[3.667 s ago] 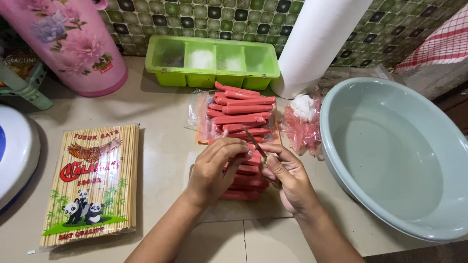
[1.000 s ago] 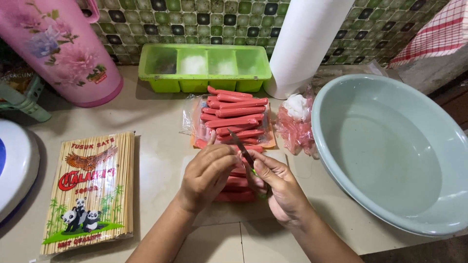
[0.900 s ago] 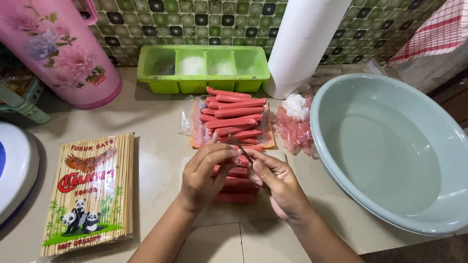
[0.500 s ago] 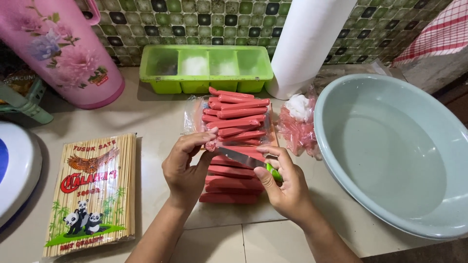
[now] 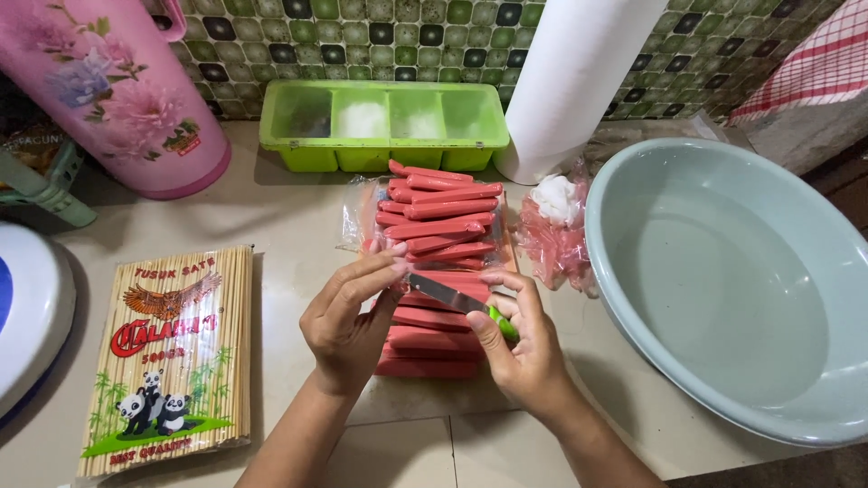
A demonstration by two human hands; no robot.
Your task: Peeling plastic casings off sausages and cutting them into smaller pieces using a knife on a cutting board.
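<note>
A pile of red sausages (image 5: 438,221) in clear wrappers lies in the middle of the counter. My right hand (image 5: 520,348) grips a small knife (image 5: 452,296) by its green handle, the blade pointing left over the sausages. My left hand (image 5: 348,316) hovers at the left side of the pile, its fingertips touching the blade's tip and the top of a wrapped sausage (image 5: 425,318). Further flat-packed sausages (image 5: 425,366) lie under both hands.
A large pale blue basin (image 5: 723,280) stands at the right. A heap of torn pink wrappers (image 5: 553,230) lies beside it. A pack of bamboo skewers (image 5: 172,352) lies left. A green divided tray (image 5: 384,122), a white paper roll (image 5: 574,81) and a pink flowered jug (image 5: 113,90) stand at the back.
My hands have drawn apart: the left moved left to the pile's edge, the right drew back with the knife, whose blade now shows between them.
</note>
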